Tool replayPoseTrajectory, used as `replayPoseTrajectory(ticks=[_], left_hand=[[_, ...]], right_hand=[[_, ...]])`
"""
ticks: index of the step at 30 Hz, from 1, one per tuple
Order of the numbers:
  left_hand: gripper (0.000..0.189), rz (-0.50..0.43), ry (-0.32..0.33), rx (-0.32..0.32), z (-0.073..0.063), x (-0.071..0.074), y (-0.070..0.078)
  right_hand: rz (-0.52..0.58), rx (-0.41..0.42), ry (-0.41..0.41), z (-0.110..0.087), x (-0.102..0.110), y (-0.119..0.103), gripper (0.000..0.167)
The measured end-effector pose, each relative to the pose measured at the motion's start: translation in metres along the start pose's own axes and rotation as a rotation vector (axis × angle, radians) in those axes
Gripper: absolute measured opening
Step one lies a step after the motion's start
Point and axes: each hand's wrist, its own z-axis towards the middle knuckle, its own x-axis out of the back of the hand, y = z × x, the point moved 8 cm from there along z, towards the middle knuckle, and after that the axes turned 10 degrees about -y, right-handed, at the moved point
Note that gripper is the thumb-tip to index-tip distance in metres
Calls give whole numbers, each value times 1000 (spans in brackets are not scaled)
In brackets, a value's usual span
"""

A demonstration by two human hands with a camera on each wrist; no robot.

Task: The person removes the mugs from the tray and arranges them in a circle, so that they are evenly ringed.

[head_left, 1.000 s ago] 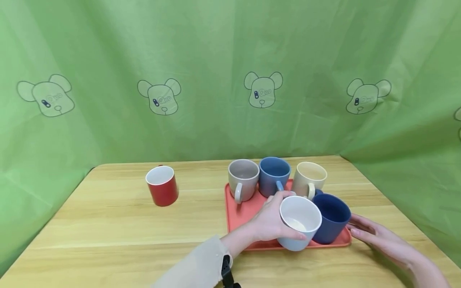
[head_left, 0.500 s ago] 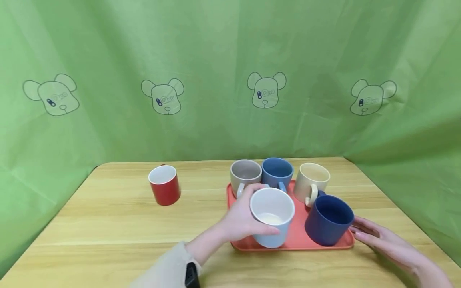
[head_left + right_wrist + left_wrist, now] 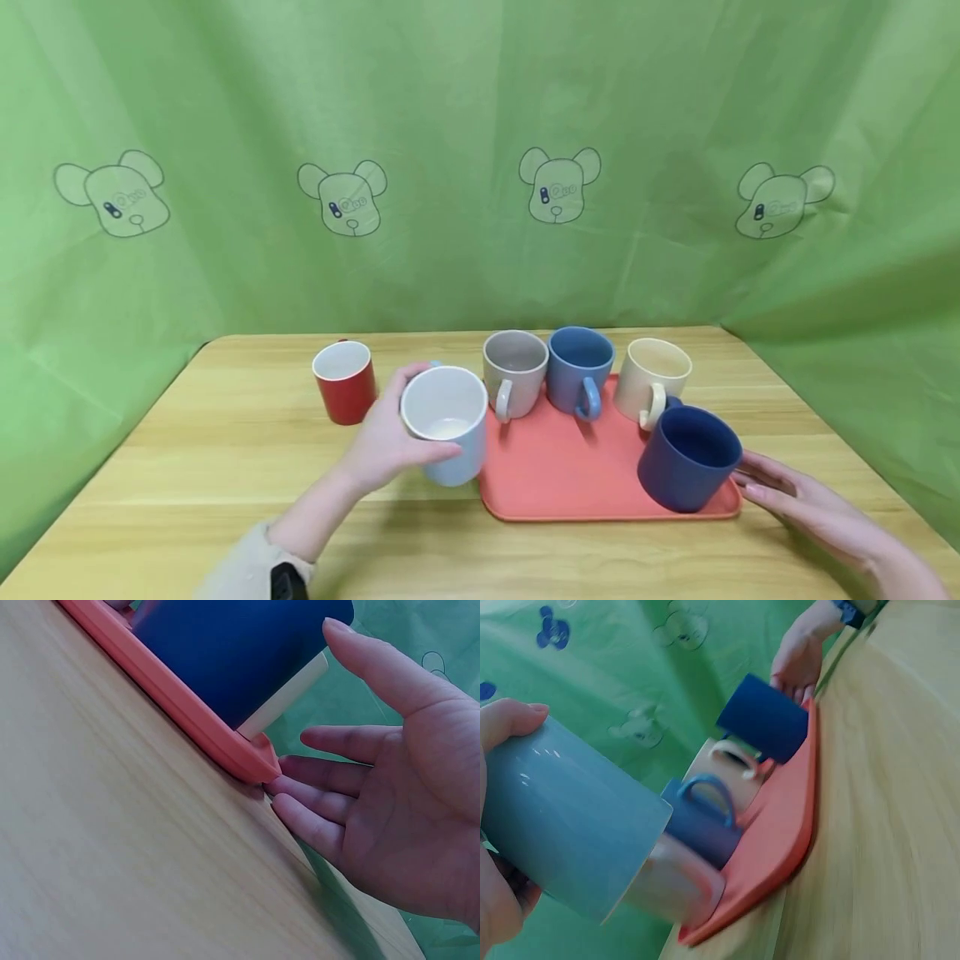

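My left hand point(image 3: 390, 437) grips a light blue mug point(image 3: 457, 454) with a white inside, thumb and fingers around its body. In the head view the mug is upright, just left of the coral tray point(image 3: 562, 475); the left wrist view shows it lifted above table height. My right hand point(image 3: 810, 508) has its fingers extended, fingertips at the tray's right corner beside a navy mug point(image 3: 678, 462). Along the tray's back stand a grey mug point(image 3: 517, 379), a blue mug point(image 3: 573, 375) and a cream mug point(image 3: 645, 383), handles facing me.
A red mug point(image 3: 348, 396) with a white inside stands on the wooden table point(image 3: 187, 467), left of the lifted mug. Behind the table hangs a green curtain point(image 3: 450, 275) with bear-head drawings, which also runs along both sides.
My left hand has carried the light blue mug leftward, from beside the navy mug to past the tray's left edge. The right hand has stayed at the tray's right corner.
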Motion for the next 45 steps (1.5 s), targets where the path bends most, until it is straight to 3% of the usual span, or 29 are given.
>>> replayPoseTrajectory(ticks=[7, 14, 19, 33, 39, 45], left_hand=[[81, 77, 105, 51, -23, 40, -3], [78, 102, 175, 26, -40, 76, 3], [74, 137, 262, 73, -52, 105, -1], [65, 209, 451, 180, -73, 185, -49], [72, 252, 472, 266, -75, 202, -71], [81, 269, 475, 342, -71, 207, -90]], right_hand=[[-2, -17, 2, 0, 1, -2, 55], [2, -29, -1, 1, 3, -3, 57], [3, -37, -3, 1, 3, -2, 57], [2, -35, 7, -1, 5, -1, 57], [7, -24, 5, -1, 3, 1, 55], [8, -15, 10, 0, 1, 1, 54]])
